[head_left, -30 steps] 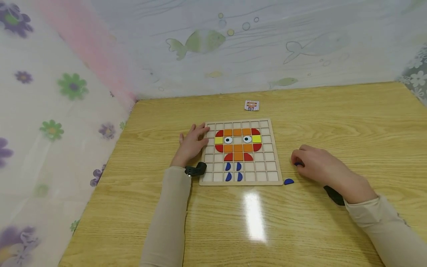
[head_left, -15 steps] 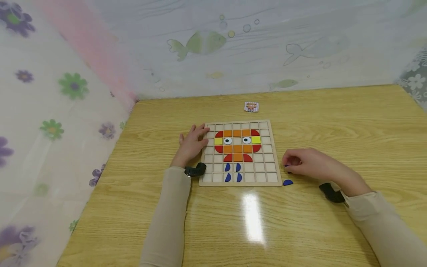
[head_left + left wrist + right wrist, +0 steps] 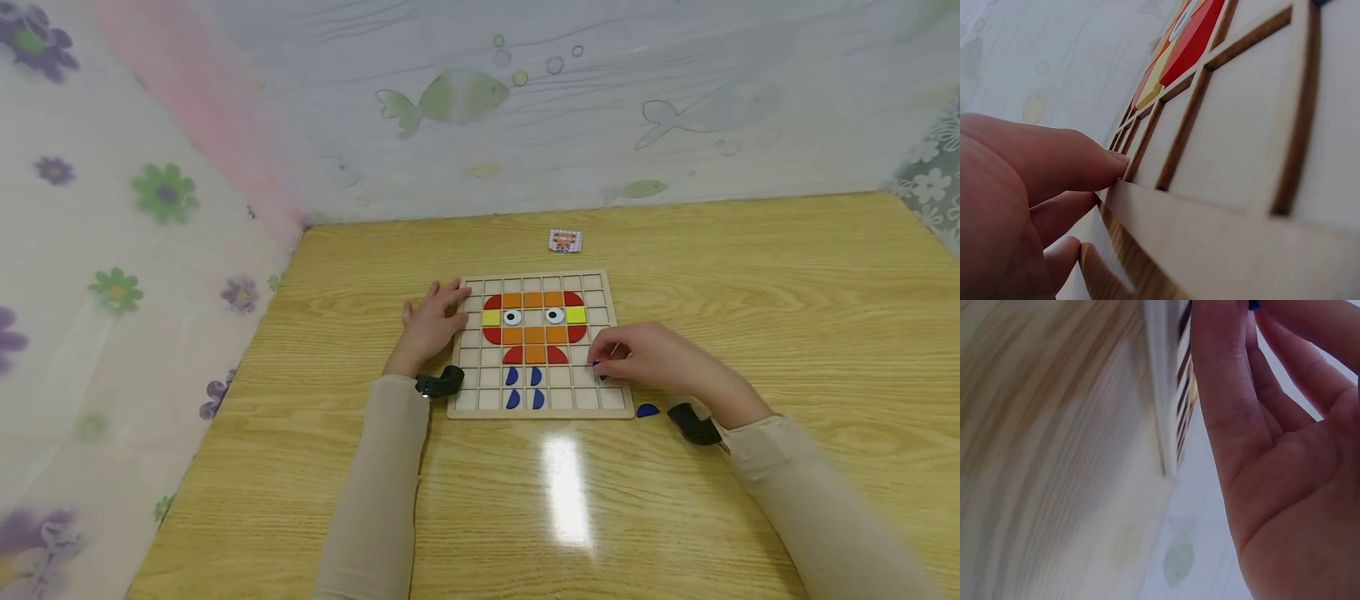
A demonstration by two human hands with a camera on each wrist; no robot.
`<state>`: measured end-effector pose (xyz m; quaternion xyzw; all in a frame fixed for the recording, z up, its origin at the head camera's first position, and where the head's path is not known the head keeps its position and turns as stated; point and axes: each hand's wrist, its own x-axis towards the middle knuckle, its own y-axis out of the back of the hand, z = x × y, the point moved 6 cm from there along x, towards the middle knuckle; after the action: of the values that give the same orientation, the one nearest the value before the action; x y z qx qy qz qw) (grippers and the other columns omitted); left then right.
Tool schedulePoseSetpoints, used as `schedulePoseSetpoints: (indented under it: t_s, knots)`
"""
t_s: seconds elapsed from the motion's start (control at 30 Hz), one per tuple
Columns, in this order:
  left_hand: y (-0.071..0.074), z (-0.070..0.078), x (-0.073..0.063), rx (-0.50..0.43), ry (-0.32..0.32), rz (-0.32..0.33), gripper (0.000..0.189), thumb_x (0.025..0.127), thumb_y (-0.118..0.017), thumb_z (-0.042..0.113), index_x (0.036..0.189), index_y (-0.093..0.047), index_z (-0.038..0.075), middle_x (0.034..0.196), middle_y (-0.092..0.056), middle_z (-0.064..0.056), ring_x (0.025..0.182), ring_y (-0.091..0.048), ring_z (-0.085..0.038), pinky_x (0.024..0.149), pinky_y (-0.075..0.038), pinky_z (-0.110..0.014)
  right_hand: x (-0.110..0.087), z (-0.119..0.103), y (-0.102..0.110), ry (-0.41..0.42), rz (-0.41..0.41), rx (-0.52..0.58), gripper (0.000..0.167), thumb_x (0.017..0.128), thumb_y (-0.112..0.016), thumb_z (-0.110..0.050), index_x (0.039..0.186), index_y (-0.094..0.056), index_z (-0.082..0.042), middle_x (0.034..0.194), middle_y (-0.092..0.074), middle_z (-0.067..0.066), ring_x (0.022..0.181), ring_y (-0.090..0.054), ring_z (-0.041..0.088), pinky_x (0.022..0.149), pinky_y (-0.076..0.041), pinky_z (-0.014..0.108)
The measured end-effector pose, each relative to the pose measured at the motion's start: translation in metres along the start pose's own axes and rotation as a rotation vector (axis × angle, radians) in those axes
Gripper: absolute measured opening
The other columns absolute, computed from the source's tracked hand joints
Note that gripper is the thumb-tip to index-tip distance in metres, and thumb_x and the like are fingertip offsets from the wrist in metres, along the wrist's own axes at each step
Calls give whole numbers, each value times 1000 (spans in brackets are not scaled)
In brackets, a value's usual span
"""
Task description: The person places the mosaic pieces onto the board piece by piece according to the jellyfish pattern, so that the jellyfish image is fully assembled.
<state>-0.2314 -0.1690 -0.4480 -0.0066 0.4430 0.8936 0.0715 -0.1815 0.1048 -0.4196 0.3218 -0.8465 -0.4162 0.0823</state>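
Note:
A square wooden grid board (image 3: 540, 413) lies on the table, filled in part with orange squares, red quarter-round pieces, yellow pieces and two round eye pieces. Blue half-round pieces (image 3: 513, 399) sit in its lower cells. My left hand (image 3: 432, 327) rests at the board's left edge, its fingertips on the frame; the left wrist view shows the thumb (image 3: 1085, 162) touching the rim. Over the board's right side, my right hand (image 3: 648, 357) pinches a blue half-round piece (image 3: 602, 372), mostly hidden by the fingers. Another blue half-round piece (image 3: 647, 410) lies just outside the board's lower right corner.
A small picture card (image 3: 566, 241) with a gridded figure lies beyond the board. The wood-grain table (image 3: 360, 275) meets a wall (image 3: 570, 125) with painted fish at the back. A flowered wall (image 3: 120, 233) stands to the left.
My right hand has moved left from the table to over the board's right side, carrying the blue half-round piece. The left hand has stayed at the board's edge.

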Motion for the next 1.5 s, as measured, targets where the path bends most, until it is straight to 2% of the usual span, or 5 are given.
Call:
schedulePoseSetpoints:
  t_s: [0.27, 0.43, 0.87, 1.27, 1.5]
  knots:
    - [1, -1, 1, 3, 1, -3, 44, 91, -49, 27, 134, -43, 23, 145, -25, 8, 135, -5, -16, 99, 13, -52, 19, -21, -12, 24, -16, -45, 7, 84, -62, -19, 90, -65, -19, 81, -59, -7, 76, -50, 15, 69, -41, 30]
    - [0, 0, 0, 8, 3, -10, 44, 91, -48, 28, 134, -42, 23, 145, -24, 8, 135, -5, -16, 99, 13, -52, 25, -26, -17, 31, -29, -54, 7, 84, -62, -19, 90, -65, -19, 84, -59, -8, 77, -50, 15, 70, -41, 30]
    - [0, 0, 1, 25, -7, 1, 44, 91, -48, 27, 134, -42, 24, 145, -24, 7, 135, -5, -16, 99, 12, -52, 27, -29, -21, 90, -5, -75, 7, 82, -64, -14, 88, -65, -17, 87, -60, -6, 78, -50, 13, 73, -41, 31]
    - [-2, -2, 0, 13, -14, -1, 44, 91, -48, 27, 134, -42, 24, 145, -24, 8, 135, -4, -15, 99, 13, -52, 26, -32, -25, 74, -28, -108, 13, 78, -68, -16, 91, -65, -16, 79, -53, -4, 72, -47, 14, 66, -40, 28]
    - [-2, -3, 2, 19, -5, 4, 44, 91, -48, 28, 134, -42, 25, 145, -24, 9, 135, -4, -15, 99, 13, -52, 26, -33, -26, 100, -40, -145, 16, 79, -68, -17, 95, -65, -16, 81, -53, -4, 73, -46, 14, 66, -39, 28]
